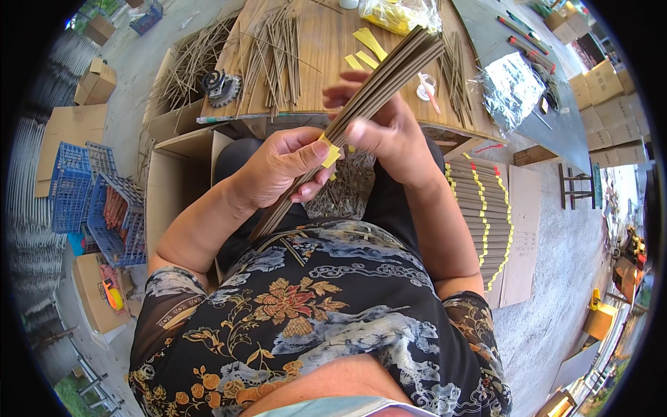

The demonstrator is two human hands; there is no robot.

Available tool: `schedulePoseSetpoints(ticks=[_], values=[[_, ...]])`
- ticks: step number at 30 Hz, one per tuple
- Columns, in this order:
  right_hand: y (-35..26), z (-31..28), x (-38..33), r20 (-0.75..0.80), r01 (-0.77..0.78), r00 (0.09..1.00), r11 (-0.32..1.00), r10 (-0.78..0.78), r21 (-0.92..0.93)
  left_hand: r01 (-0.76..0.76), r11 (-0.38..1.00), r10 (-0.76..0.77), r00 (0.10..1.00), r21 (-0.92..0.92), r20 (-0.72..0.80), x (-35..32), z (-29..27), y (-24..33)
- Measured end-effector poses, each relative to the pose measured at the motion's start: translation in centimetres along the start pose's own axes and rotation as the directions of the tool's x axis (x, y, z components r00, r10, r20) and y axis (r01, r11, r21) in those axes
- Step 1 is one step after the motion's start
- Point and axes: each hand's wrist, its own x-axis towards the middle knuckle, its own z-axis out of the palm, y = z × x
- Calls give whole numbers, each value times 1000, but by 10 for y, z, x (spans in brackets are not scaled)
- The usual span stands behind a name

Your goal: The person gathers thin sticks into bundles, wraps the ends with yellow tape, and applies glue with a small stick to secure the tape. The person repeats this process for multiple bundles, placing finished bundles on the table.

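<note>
Left hand [295,163] is coming in from the lower left, elbow bent, thumb lying over the top and fingers curling underneath. Right hand [389,128] is sitting further up and to the right, forearm near vertical in view, fingers extending behind the bundle and showing blurred, thumb pointing left.

Around: brown wood-grain desk [319,96] is standing ahead, carrying loose thin brown sticks [281,59] on its left, more brown sticks [455,73] on its right, flat yellow paper strips [368,45], a small round white container [425,90], a clear plastic bag with yellow contents [399,15]. Dark toothed metal piece [221,90] is resting at the near left edge. Open brown cardboard box [182,184] is standing left of the lap; yellow-banded stick bundles [479,215] are lying to the right. In the way: the held bundle is hiding part of the right hand's fingers.

Grip: left is clamping on the bundle of thin brown sticks [392,73], thumb pressing a yellow paper band [329,154] against it. Bundle is slanting from the lap up to the right, between both hands. Right grip is spreading, thumb and fingers apart; can't tell if it's touching the sticks.
</note>
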Motion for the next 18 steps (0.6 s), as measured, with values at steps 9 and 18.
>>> schedulePoseSetpoints(ticks=[9, 18], values=[[-17, 29, 20, -171, -13, 979, 876, 109, 482, -219, 903, 208, 976, 370, 69, 9, -7, -15], [-39, 30, 22, -356, 90, 934, 947, 27, 308, -418, 818, 406, 906, 396, 118, 36, 1, -15]])
